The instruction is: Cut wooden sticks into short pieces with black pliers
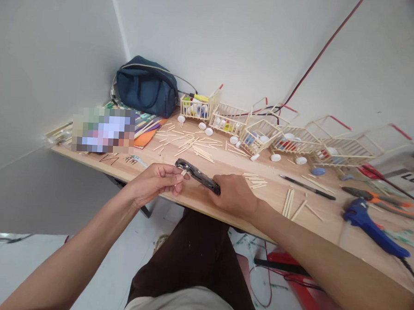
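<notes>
1. The left hand (161, 182) is pinched, thumb against fingertips, with hold of a pale stick (183, 172); whether it is one piece or two is too small to tell.
2. The right hand (235, 193) is closed in a fist around one end of a dark tool (201, 176), which slants up and leftward to the left hand.
3. The pale stick is at the tool's far end, above the near edge of the wooden table (227, 165); whether the tool bites on it I cannot tell.
4. Just beyond the right hand lie short sticks (256, 180) in a small group; longer sticks (287, 203) lie to its right.
5. A loose pile of sticks (190, 144) spreads across the middle of the table.
6. Behind that, five small stick carts (263, 133) stand in a row along the wall — white wheels, coloured bits inside.
7. At the right are a pen (309, 187), orange-handled pliers (378, 199) and a blue glue gun (373, 228).
8. A blue bag (146, 89) sits in the far left corner, with an orange sheet (146, 139) in front.
</notes>
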The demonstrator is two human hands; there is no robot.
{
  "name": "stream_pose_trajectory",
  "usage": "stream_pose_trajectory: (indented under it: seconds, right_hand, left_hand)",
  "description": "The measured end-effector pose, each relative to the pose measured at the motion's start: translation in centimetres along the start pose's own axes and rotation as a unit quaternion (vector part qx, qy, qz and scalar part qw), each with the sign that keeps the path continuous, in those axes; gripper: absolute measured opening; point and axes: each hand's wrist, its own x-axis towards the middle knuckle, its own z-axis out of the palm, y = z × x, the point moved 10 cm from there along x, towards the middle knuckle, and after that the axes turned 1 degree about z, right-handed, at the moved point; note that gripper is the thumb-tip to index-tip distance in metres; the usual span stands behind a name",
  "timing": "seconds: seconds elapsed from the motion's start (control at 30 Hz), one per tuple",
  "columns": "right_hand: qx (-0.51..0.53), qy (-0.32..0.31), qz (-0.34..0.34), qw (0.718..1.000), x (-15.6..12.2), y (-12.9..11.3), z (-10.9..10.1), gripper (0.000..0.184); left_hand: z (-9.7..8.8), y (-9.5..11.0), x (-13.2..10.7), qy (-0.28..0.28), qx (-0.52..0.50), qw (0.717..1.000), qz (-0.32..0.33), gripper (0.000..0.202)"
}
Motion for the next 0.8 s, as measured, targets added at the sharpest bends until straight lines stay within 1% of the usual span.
stream_pose_trajectory:
  seconds: [0.1,0.17,0.23,0.33,0.43,0.5,0.63,0.8]
  right_hand:
    - [0.007,0.005,0.000,1.000,0.0,0.2,0.0,0.042]
    - [0.034,0.009,0.010,0.999,0.0,0.5,-0.2,0.044]
    - [0.084,0.005,0.034,0.996,0.0,1.2,-0.2,0.047]
    - [0.170,-0.008,0.069,0.983,-0.2,2.2,-0.4,0.051]
    - [0.227,-0.029,0.062,0.971,-0.6,2.3,-1.0,0.049]
    - [0.236,-0.054,0.053,0.969,-1.1,2.2,-1.3,0.045]
    - [0.227,-0.097,0.059,0.967,-2.1,2.1,-1.8,0.040]
    - [0.226,-0.102,0.072,0.966,-2.9,1.9,-2.0,0.033]
  left_hand:
    - [-0.1,-0.2,0.1,-0.005,-0.002,1.000,0.005,0.027]
    - [-0.1,-0.2,0.1,-0.008,-0.002,1.000,0.017,0.027]
    - [-0.2,0.0,0.2,-0.007,0.000,0.999,0.033,0.028]
    - [-0.1,0.2,0.2,-0.003,0.007,0.999,0.048,0.030]
    - [0.1,0.3,0.2,-0.004,0.009,0.999,0.054,0.031]
    - [0.5,0.6,0.1,-0.015,0.006,0.998,0.064,0.031]
    - [1.5,1.3,-0.2,-0.043,-0.009,0.995,0.088,0.028]
    - [2.7,1.7,-0.4,-0.069,-0.025,0.993,0.096,0.024]
